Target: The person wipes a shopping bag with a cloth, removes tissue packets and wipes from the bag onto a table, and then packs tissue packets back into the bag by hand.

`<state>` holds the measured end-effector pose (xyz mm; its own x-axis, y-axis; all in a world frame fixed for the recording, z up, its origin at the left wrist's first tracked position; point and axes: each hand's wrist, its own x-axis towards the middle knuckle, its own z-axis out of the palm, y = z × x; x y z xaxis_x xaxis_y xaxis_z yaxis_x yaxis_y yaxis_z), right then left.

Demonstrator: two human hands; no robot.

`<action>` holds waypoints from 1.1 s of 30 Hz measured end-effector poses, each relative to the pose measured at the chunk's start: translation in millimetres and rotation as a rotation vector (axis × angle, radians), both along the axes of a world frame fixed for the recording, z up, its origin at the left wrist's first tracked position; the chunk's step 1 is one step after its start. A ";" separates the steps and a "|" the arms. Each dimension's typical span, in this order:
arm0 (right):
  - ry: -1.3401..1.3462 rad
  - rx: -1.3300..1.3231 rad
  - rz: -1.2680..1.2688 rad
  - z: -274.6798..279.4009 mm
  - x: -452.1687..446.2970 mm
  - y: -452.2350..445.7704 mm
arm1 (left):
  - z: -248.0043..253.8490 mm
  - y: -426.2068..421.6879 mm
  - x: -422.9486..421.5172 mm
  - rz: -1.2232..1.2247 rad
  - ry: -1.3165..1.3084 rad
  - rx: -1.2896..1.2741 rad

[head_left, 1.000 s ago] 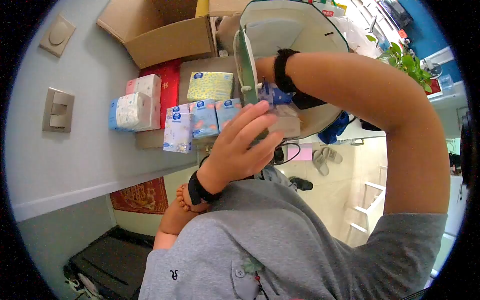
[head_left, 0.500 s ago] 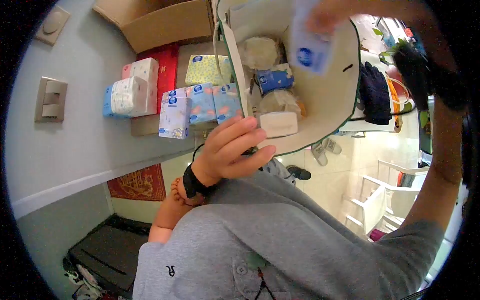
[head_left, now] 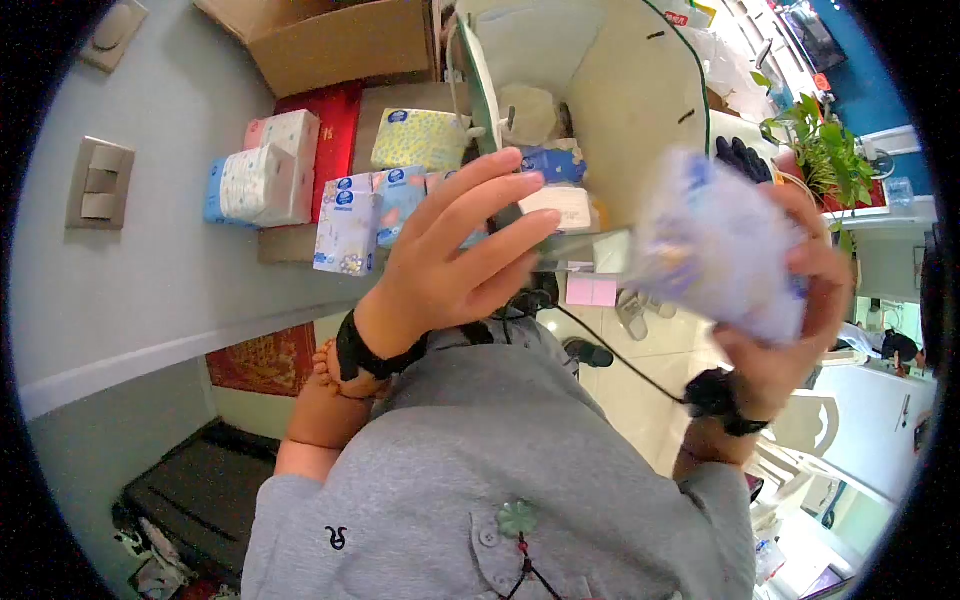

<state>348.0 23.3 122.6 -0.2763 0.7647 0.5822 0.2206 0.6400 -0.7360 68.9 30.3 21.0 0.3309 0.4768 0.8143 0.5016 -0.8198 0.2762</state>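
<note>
While the right hand grips a blurry tissue pack beside the big bag, the left hand has its fingers spread over the bag's edge. I cannot tell if it pinches the bag. More packs sit on the left.

Blur smears the pale tissue pack in the right hand. By the tabletop's near edge, the left hand partly hides a blue tissue pack. The view's top crops the cardboard box.
</note>
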 end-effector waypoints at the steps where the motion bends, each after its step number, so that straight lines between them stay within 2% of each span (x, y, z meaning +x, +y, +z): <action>1: 0.069 -0.020 0.037 -13.7 -10.4 -5.8 | 6.4 -1.9 2.4 -0.051 -0.063 -0.045; 2: 0.007 -0.020 0.072 -20.5 -15.9 -10.2 | 16.6 -6.4 5.9 -0.103 -0.123 -0.092; 5: 0.116 -0.041 0.249 -43.0 -39.1 -19.3 | 32.7 -14.8 5.2 -0.295 -0.213 -0.249; 7: 0.066 -0.006 0.299 -48.5 -46.2 -19.6 | 33.3 -24.8 3.1 -0.390 -0.257 -0.406; 8: 0.077 -0.032 0.297 -50.5 -51.6 -20.5 | 36.1 -25.6 -2.2 -0.344 -0.213 -0.384; 11: 0.039 -0.100 0.330 -52.5 -61.8 -20.8 | 23.9 -37.6 -11.0 -0.347 -0.397 -0.506; 13: -0.078 -0.127 0.391 -50.6 -60.8 -20.4 | 25.7 -41.3 -26.7 -0.327 -0.300 -0.519; 14: -0.046 -0.172 0.392 -57.5 -63.4 -21.9 | 25.8 -45.0 -34.7 -0.312 -0.277 -0.556; 17: 0.054 -0.596 0.242 -66.7 -81.9 -32.9 | 22.9 -55.4 -48.0 -0.209 -0.210 -0.614; 22: -0.197 -1.037 0.502 -97.3 -98.1 -15.8 | 0.7 -66.2 -74.5 -0.140 -0.014 -0.688; 23: -0.097 -1.051 0.509 -109.2 -103.5 -17.0 | -2.1 -69.4 -78.7 -0.081 -0.021 -0.724; 25: 0.097 -1.065 0.524 -130.7 -118.9 -17.4 | -7.1 -72.4 -87.6 0.042 -0.039 -0.781; 26: -0.088 -0.848 0.411 -129.1 -124.2 -16.2 | -13.8 -71.6 -100.4 0.096 -0.027 -0.732; 29: -0.320 -0.153 0.179 -107.0 -150.2 -5.2 | -38.4 -70.3 -123.6 0.325 -0.022 -0.610; 30: -0.293 -0.237 0.183 -93.0 -158.5 -2.9 | -43.6 -69.2 -127.6 0.381 0.061 -0.646; 33: -0.274 -0.474 0.141 -89.6 -175.8 12.3 | -79.4 -63.1 -132.7 0.452 -0.030 -0.715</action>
<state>172.2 35.6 33.1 -0.4876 0.8697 0.0764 0.3802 0.2903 -0.8782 -63.8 -32.8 -58.4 -0.0325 0.9618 0.2717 0.7233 -0.1650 0.6705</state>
